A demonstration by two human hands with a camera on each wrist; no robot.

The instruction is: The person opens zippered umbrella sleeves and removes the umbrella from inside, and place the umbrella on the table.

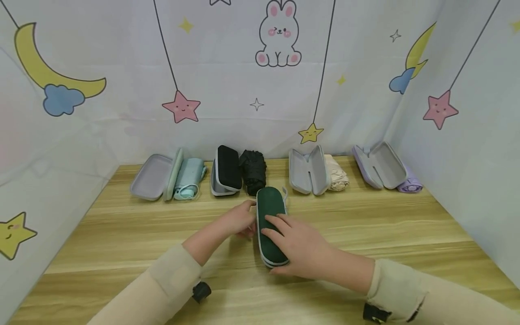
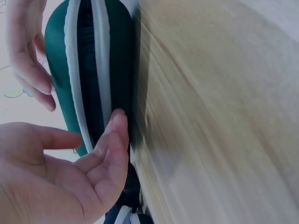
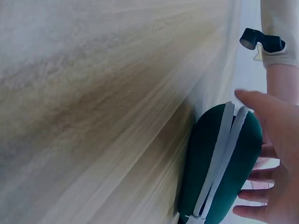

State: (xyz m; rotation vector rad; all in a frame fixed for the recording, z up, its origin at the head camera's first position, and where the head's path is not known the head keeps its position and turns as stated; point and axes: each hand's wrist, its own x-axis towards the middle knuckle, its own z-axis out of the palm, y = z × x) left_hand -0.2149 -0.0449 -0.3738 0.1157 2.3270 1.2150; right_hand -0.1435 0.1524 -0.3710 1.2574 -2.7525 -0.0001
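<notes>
A dark green zip-around case (image 1: 271, 228) with pale grey edging lies lengthwise on the wooden table. Its two halves are slightly apart, and dark folded material shows in the gap (image 2: 88, 70). My left hand (image 1: 240, 219) is at the case's left side. In the left wrist view, its fingertips (image 2: 120, 116) touch the lower rim, while the thumb is by the upper half. My right hand (image 1: 302, 246) rests on the lid from the right with spread fingers. In the right wrist view, its thumb is by the near end. A grey loop (image 1: 285, 194) hangs at the far right.
Along the back stand several opened cases: mint (image 1: 174, 174), black (image 1: 229, 168), grey-lined (image 1: 310, 170) and lilac (image 1: 380, 166). Beside them lie folded umbrellas in mint (image 1: 189, 176), black (image 1: 254, 171), cream (image 1: 336, 174) and lilac (image 1: 411, 182). A printed cloth (image 1: 227, 81) hangs behind.
</notes>
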